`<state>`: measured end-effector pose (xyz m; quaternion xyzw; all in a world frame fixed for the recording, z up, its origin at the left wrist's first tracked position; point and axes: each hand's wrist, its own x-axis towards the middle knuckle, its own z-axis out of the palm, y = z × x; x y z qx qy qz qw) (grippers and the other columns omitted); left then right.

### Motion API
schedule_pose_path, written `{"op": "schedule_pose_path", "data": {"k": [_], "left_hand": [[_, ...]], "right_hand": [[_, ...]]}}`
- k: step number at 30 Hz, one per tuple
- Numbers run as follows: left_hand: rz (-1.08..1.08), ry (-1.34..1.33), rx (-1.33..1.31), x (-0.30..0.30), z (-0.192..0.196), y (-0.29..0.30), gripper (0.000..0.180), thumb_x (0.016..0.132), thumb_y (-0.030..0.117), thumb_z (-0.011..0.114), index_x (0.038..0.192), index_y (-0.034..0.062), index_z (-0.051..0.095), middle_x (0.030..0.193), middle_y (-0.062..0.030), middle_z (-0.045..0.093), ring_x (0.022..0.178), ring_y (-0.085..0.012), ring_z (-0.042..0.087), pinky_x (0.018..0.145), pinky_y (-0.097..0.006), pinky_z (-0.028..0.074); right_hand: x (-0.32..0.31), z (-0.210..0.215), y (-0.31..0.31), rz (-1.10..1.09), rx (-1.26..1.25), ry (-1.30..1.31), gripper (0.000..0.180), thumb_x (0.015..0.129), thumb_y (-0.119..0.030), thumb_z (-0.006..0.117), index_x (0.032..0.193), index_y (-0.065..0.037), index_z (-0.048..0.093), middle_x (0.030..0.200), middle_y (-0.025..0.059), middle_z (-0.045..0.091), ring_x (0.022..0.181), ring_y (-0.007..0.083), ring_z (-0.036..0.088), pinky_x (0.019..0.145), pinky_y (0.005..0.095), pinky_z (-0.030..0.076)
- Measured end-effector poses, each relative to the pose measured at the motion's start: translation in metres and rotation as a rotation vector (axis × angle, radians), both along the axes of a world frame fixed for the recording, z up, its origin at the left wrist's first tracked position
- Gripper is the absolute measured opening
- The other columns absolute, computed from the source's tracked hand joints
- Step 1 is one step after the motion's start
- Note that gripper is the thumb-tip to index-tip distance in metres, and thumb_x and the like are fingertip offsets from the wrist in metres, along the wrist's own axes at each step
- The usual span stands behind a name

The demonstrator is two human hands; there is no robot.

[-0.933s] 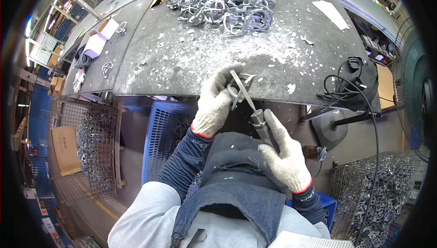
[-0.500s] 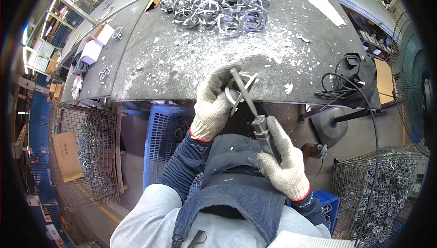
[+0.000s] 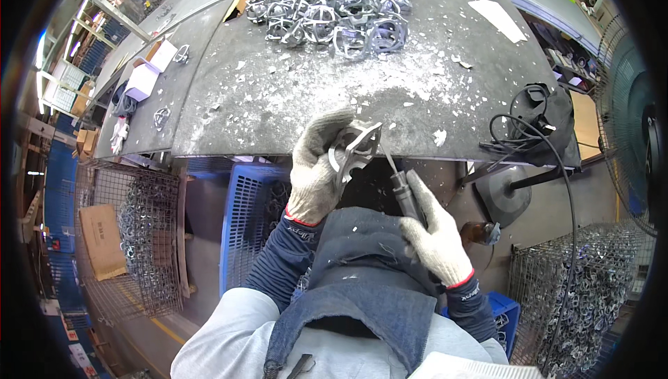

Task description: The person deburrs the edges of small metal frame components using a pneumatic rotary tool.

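On my remote feed, I see the left hand pinching a metal frame at the bench's near edge; the right hand curls around a bladed tool over the gap before the apron. Metal parts lie in both wire baskets and the blue crate. Pale lettering marks both sleeves.

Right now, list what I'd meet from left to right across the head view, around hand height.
Left wire basket, blue crate, left hand, metal frame, tool, right hand, brown container, right wire basket.
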<state>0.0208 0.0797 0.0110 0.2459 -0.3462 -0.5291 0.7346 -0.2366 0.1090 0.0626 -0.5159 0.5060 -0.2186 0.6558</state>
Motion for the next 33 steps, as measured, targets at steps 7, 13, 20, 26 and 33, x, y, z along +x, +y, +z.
{"op": "schedule_pose_path", "data": {"k": [7,13,20,26,33], "left_hand": [[-0.065,-0.007,0.093,0.012,0.000,-0.010,0.057,0.105,0.005,0.075,0.159,-0.0067,0.059,0.146,-0.0246,0.074,0.131,-0.0354,0.079,0.100,-0.042,0.073],[-0.039,-0.035,-0.062,0.012,-0.013,-0.014,0.034,0.106,-0.004,0.074,0.140,-0.0057,0.073,0.140,-0.0286,0.077,0.124,-0.0405,0.081,0.096,-0.049,0.075],[-0.268,0.497,0.167,0.017,-0.009,-0.017,0.050,0.114,0.018,0.065,0.158,-0.0032,0.056,0.137,-0.0214,0.076,0.127,-0.0420,0.079,0.102,-0.050,0.073],[-0.292,0.515,0.349,-0.015,0.039,-0.015,0.042,0.096,0.012,0.064,0.138,0.0080,0.067,0.096,-0.0045,0.063,0.085,-0.0214,0.063,0.069,-0.034,0.057],[-0.082,-0.364,0.270,-0.014,0.019,-0.008,0.016,0.097,0.011,0.065,0.112,0.0062,0.062,0.095,-0.0052,0.071,0.088,-0.0187,0.072,0.077,-0.038,0.061]], "right_hand": [[0.001,0.017,0.009,-0.107,-0.119,-0.155,0.085,0.103,0.000,0.069,0.182,-0.015,0.042,0.135,0.0109,0.080,0.069,0.0081,0.062,0.067,0.0298,0.059],[0.006,0.021,0.008,-0.065,-0.080,-0.120,0.086,0.103,-0.002,0.069,0.183,-0.017,0.041,0.127,0.0120,0.081,0.068,0.0085,0.063,0.067,0.0309,0.060],[0.002,0.004,0.002,-0.072,-0.016,-0.109,0.086,0.102,-0.001,0.069,0.182,-0.014,0.041,0.136,0.0131,0.078,0.068,0.0080,0.062,0.063,0.0293,0.058],[-0.011,0.004,-0.015,-0.053,-0.090,-0.143,0.087,0.100,0.002,0.071,0.181,-0.014,0.045,0.129,0.0092,0.081,0.068,0.0071,0.063,0.062,0.0286,0.057],[-0.008,-0.014,-0.016,0.031,-0.249,-0.144,0.086,0.099,-0.001,0.077,0.179,-0.011,0.047,0.153,0.0111,0.076,0.067,0.0064,0.060,0.064,0.0300,0.058]]}}
